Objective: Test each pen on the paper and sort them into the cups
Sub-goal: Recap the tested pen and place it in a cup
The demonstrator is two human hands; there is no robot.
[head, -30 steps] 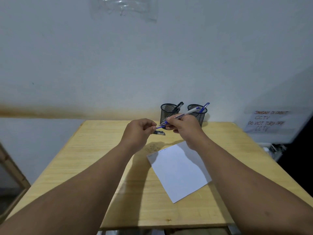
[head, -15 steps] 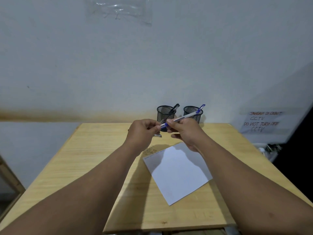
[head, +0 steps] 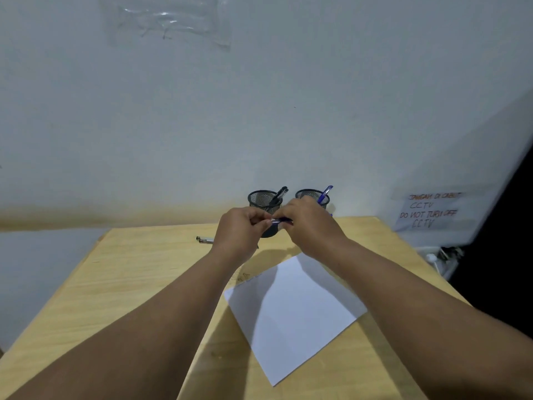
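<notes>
Between the two hands, just above the desk, a blue pen is pinched at both ends: the left hand closes on one end, the right hand wraps the barrel, so most of it is hidden. Whether the cap is going on or coming off cannot be told.

Just behind the grip stand two mesh cups. The left cup holds a black pen, the right cup a blue one, so at least two pens look already sorted. Below the grip and toward the person lies the paper, with faint scribbles at its far corner, apparently test marks. Left of the grip, on the desk, lie the ends of what seem to be two more pens, apparently untested. By my judgement the task is about midway: the held pen needs a cup, and those on the desk remain.
</notes>
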